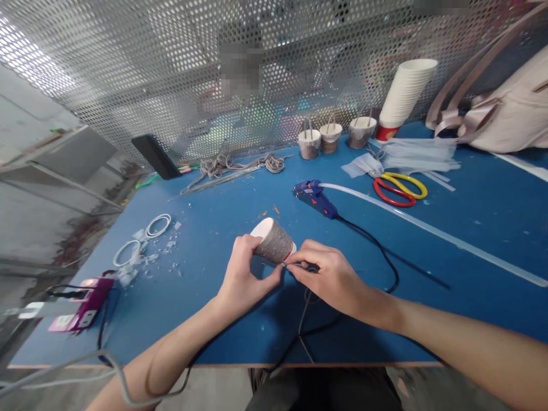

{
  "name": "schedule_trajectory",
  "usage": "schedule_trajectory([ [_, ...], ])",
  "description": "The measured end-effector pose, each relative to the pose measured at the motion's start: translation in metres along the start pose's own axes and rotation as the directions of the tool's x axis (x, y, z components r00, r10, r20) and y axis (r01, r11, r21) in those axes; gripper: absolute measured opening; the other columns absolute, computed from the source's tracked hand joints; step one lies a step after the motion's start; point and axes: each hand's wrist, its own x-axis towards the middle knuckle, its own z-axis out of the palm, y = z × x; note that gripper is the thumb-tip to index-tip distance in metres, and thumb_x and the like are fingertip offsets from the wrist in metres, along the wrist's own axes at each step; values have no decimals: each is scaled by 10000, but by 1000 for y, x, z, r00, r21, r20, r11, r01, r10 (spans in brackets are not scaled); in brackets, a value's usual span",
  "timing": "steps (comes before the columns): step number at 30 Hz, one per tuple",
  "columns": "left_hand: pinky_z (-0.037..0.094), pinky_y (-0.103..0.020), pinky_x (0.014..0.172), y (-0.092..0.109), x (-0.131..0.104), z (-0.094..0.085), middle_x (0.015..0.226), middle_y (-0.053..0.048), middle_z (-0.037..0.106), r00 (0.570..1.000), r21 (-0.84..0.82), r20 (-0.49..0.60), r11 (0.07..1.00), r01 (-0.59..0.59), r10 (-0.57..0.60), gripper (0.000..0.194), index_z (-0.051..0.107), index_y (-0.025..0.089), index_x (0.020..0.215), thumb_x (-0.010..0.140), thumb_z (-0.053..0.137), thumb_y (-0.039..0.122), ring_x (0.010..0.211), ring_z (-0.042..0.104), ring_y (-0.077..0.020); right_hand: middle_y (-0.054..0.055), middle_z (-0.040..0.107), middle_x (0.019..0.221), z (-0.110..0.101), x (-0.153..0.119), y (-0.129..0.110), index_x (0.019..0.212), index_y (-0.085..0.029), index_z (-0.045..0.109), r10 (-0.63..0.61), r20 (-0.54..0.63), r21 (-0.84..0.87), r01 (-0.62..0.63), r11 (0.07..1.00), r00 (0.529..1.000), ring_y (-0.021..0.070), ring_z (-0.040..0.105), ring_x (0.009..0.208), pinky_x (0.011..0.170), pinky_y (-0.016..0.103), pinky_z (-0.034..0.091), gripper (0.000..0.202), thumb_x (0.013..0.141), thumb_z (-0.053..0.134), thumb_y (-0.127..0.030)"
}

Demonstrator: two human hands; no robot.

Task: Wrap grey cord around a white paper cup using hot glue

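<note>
My left hand [244,274] grips a paper cup [274,240] wrapped in grey cord, tilted with its white mouth toward the upper left. A strip of bare white and red shows near the cup's base. My right hand [327,271] pinches a thin grey cord [305,314] against that base; the cord trails down toward the table's front edge. Both thumbs nearly meet at the cup's lower side. Beyond my right hand lies a blue glue gun [314,197] on its side, with a long clear glue stick [428,231] in its back end.
Scissors [400,188] with red and yellow handles lie at right, beside translucent strips [419,155]. Behind stand small cord-wrapped cups [330,138] and a stack of paper cups [405,94]. Cord bundles [222,165], a black phone [156,157], white rings [158,226] and a purple power strip [83,305] lie left.
</note>
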Motion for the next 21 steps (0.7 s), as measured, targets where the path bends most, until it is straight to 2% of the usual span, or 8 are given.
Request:
schedule_trajectory([
  [8, 431, -287, 680, -1, 0, 1, 838, -8, 510, 998, 20, -24, 998, -54, 55, 318, 458, 207, 980, 737, 660, 163, 774, 490, -155, 9, 625, 742, 2, 1, 1, 829, -180, 708, -25, -32, 63, 27, 998, 999, 108, 574, 654, 593, 219, 433, 104, 848, 606, -180],
  [21, 428, -292, 678, 0, -1, 1, 829, -5, 502, 1000, -27, -21, 1000, 10, -10, 307, 454, 215, 948, 728, 664, 177, 763, 501, -158, -15, 613, 740, 2, 4, 0, 778, -203, 671, 142, -53, 22, -141, 990, 988, 101, 544, 628, 585, 226, 412, 68, 803, 618, -168],
])
